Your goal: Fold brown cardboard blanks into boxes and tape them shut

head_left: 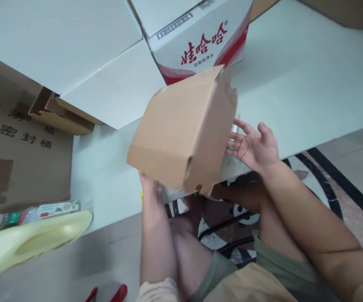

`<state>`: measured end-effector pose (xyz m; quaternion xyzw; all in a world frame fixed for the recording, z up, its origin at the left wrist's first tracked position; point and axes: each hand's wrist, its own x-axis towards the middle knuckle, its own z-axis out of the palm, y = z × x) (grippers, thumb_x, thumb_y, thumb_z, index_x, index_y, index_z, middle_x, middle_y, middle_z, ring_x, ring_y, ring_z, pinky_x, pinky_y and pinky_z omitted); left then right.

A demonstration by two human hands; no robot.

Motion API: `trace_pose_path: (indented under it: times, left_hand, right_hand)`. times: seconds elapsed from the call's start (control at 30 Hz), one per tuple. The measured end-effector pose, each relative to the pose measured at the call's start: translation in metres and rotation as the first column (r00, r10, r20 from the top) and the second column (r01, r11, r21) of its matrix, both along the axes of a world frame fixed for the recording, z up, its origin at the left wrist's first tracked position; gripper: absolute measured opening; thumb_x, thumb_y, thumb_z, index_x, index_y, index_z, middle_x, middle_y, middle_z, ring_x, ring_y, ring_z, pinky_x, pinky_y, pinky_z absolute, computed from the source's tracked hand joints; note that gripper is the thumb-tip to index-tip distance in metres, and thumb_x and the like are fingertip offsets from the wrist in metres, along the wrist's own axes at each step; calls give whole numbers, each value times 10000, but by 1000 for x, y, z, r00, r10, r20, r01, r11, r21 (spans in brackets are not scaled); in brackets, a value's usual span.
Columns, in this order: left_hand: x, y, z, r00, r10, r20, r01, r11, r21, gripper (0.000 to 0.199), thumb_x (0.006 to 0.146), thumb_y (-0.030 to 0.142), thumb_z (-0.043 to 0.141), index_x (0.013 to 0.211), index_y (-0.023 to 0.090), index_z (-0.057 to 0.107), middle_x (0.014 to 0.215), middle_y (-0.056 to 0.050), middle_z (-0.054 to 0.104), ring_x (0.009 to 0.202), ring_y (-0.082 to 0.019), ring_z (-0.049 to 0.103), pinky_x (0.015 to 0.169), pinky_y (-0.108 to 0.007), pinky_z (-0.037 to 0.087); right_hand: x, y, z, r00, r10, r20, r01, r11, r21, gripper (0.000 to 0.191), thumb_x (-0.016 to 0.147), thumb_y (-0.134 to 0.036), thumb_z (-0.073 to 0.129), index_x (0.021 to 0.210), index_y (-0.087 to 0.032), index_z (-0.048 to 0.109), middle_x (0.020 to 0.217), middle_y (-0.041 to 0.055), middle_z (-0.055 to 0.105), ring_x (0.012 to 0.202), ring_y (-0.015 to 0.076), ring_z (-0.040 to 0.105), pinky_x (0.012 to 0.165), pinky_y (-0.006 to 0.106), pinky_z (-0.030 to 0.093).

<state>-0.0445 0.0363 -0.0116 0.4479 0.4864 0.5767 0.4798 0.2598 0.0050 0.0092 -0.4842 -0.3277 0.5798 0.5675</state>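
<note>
A brown cardboard box (172, 126) is held up, tilted, over the front edge of the pale table (106, 180). Its underside or lid faces me, and slots and tabs show along its right side. My left hand (150, 182) supports it from below at the near left corner; the fingers are mostly hidden behind the box. To the right of the box is my right hand (255, 144), palm turned up and fingers spread. Its fingertips are close to the box's right side, and whether they touch it I cannot tell.
A white and red water carton (200, 46) stands behind the box. A large white box (106, 88) is at the upper left, above brown cardboard trays (63, 115). At the left are a printed carton (27, 167), a plastic bottle (8, 220) and a pale yellow curved object (37, 243).
</note>
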Motion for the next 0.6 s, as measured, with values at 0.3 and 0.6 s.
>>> trace_pose_path:
  times: [0.3, 0.6]
  left_hand:
    - [-10, 5, 3, 946, -71, -315, 89, 995, 45, 362, 635, 213, 715, 979, 244, 823, 1408, -74, 650, 1392, -293, 531, 1208, -440, 388]
    - [0, 12, 21, 914, 265, 306, -279, 960, 4, 396, 726, 485, 538, 1026, 276, 689, 1135, -53, 684, 992, -216, 681, 810, -326, 560]
  right_hand:
    - [3, 0, -21, 996, 30, -86, -45, 983, -178, 508, 742, -624, 631, 1013, -195, 657, 819, 90, 735, 787, 285, 719, 564, 383, 574]
    - [11, -5, 8, 944, -275, -184, 235, 949, -212, 258, 580, -347, 736, 784, -198, 686, 747, 44, 731, 704, 231, 701, 573, 353, 607]
